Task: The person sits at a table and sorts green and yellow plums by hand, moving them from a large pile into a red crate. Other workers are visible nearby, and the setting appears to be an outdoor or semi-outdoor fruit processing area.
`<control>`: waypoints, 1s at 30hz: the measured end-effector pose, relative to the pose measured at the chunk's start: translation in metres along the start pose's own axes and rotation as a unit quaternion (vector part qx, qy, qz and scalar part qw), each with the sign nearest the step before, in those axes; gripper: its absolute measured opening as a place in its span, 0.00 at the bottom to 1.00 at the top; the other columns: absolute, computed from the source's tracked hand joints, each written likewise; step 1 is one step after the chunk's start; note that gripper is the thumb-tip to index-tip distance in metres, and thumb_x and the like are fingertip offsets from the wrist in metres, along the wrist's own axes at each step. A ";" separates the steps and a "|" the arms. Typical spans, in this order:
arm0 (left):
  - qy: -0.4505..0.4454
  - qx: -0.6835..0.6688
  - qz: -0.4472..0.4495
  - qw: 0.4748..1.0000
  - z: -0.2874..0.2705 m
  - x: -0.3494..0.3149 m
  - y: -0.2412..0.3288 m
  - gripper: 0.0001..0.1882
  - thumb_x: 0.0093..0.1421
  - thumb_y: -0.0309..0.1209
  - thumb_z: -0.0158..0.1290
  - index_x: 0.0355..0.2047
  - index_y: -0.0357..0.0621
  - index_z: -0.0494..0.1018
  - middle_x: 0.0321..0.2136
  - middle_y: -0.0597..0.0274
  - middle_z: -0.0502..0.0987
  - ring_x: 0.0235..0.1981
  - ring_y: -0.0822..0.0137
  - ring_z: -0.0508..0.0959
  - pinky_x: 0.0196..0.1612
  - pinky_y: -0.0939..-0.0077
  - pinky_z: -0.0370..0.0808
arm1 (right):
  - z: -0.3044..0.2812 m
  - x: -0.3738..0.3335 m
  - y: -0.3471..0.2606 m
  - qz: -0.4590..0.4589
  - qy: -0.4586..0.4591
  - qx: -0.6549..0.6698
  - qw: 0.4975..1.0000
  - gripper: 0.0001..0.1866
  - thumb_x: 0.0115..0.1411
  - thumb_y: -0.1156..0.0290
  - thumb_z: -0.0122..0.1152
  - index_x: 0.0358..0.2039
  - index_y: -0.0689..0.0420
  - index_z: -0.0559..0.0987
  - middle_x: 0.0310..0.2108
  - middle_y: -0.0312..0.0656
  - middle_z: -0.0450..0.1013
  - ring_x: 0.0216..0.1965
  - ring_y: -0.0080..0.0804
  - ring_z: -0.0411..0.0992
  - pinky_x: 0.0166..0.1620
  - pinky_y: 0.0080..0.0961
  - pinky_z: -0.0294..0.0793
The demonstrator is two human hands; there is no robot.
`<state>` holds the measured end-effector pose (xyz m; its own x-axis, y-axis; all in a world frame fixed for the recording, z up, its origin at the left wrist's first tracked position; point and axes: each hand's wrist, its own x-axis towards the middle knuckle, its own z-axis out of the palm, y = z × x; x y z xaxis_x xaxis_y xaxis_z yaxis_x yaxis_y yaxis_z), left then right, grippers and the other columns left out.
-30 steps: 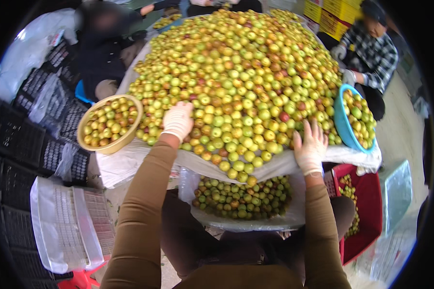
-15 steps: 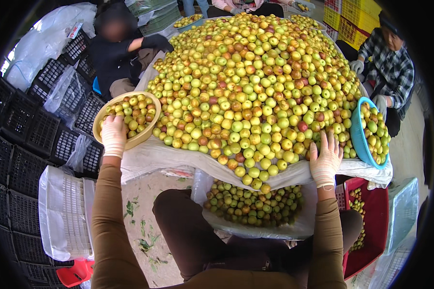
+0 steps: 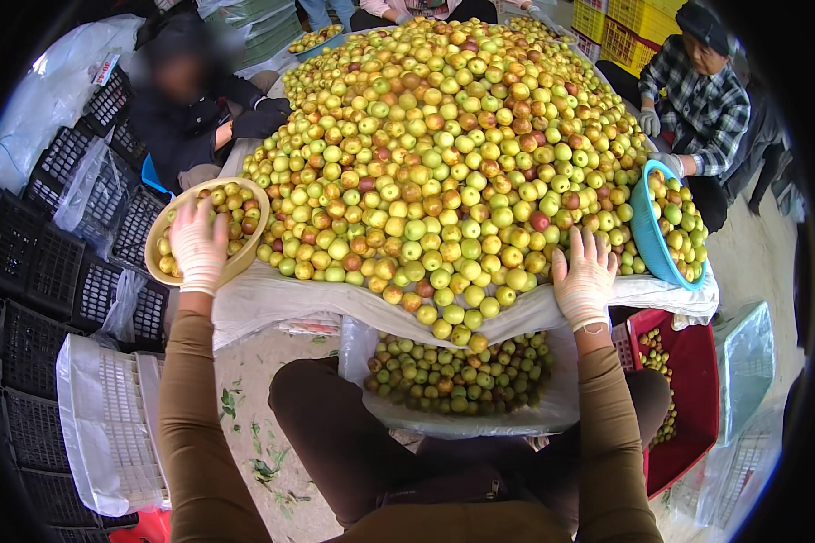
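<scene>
A large heap of green and brown jujubes [image 3: 444,163] covers the cloth-draped table in front of me. At its left edge, my left hand [image 3: 197,242], taped round the palm and wrist, is over the near side of a tan basin [image 3: 248,253] of jujubes. Its fingers are apart and nothing shows in them. My right hand [image 3: 585,279], also taped, lies palm down at the heap's near right edge. Its fingers are spread, with the tips by the lowest fruit, and it holds nothing. To its right, a blue basin [image 3: 647,233] of jujubes stands tilted.
Below the table edge, a plastic-lined crate [image 3: 557,412] holds more jujubes, with a red bin [image 3: 704,389] to its right. Black crates [image 3: 36,335] are stacked at left beside a white crate [image 3: 109,421]. Co-workers sit at the left, far side and right [image 3: 697,109].
The whole view has shifted slightly left. My left hand has moved further over the tan basin, its fingers now more apart. My right hand keeps its place by the heap.
</scene>
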<state>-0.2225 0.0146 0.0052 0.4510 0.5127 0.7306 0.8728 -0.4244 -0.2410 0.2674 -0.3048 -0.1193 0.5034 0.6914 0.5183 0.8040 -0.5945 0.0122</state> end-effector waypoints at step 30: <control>-0.212 -0.368 -0.071 0.902 0.005 0.028 0.234 0.18 0.60 0.47 0.58 0.40 0.46 0.73 0.26 0.57 0.80 0.29 0.55 0.82 0.36 0.62 0.79 | -0.041 -0.016 -0.059 -0.005 0.124 0.492 0.862 0.09 0.62 0.73 0.61 0.43 0.58 0.81 0.34 0.45 0.79 0.34 0.36 0.78 0.39 0.29 0.78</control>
<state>-0.0045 -0.0664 -0.0337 0.5114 0.7747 0.3720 0.6380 -0.6322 0.4396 0.1990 -0.2977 -0.0931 0.5106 0.5132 0.6898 0.7481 0.1303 -0.6507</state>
